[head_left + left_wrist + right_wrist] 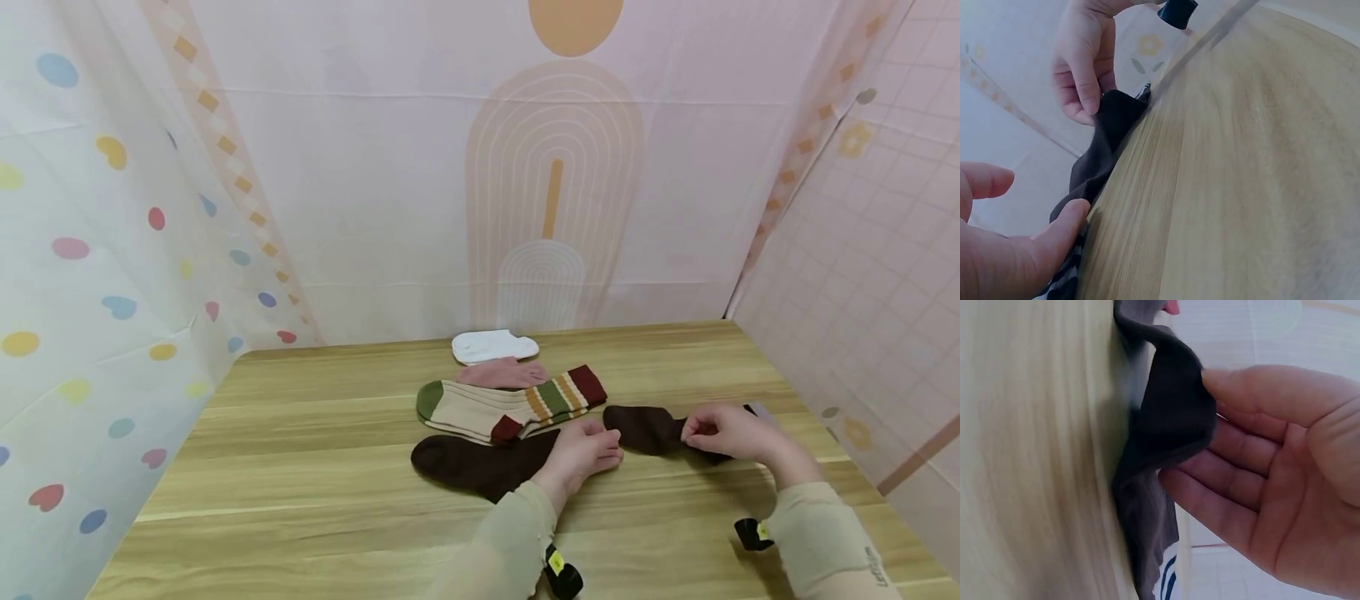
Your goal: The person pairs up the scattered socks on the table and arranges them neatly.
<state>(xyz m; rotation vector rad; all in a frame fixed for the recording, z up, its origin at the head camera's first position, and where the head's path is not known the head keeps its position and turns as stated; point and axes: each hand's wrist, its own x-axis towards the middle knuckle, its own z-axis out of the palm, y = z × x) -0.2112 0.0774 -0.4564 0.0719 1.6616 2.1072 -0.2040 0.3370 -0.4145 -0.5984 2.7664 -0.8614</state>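
Note:
My right hand [726,432] pinches a dark brown sock [639,428] between thumb and fingers, raising a fold of it off the table. In the right wrist view the lifted fold of the sock [1175,406] shows at the fingertips. A black and grey-white striped piece [759,411] lies beyond that hand, partly hidden. My left hand [581,454] hovers with thumb and fingers apart near this sock's toe. Under the left hand and forearm lies another dark brown sock [465,463], partly covered.
Behind the dark socks are a cream sock pair [480,406] with green, mustard and maroon parts, a pink sock [498,373] and a white low-cut sock [491,346]. They rest on a wooden table [300,467], with patterned curtains [375,208] around it.

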